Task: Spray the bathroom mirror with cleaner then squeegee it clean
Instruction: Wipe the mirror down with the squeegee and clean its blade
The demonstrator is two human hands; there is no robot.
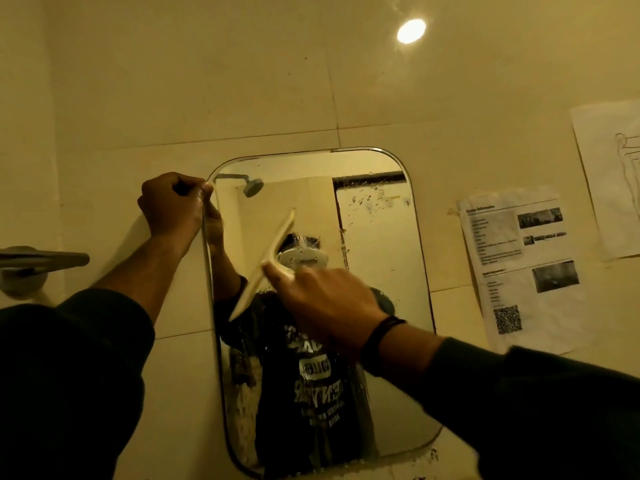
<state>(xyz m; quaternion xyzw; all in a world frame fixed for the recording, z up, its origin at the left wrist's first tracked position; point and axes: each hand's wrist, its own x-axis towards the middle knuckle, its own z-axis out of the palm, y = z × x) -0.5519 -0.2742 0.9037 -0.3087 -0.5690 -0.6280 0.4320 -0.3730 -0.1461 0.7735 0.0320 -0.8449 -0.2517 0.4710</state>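
A rounded rectangular mirror [384, 278] hangs on the tiled wall, with droplets and smears near its upper right and lower parts. My right hand [322, 303] grips the handle of a pale squeegee [266, 261]; its blade lies tilted against the glass left of centre. My left hand [173, 206] is closed around the mirror's upper left edge. The mirror reflects a person in a dark printed shirt and a shower head. No spray bottle is in view.
Two printed paper sheets [526, 268] are taped to the wall right of the mirror, one more [613, 174] further right. A grey metal fixture [38, 265] juts from the wall at left. A round light [411, 30] glares above.
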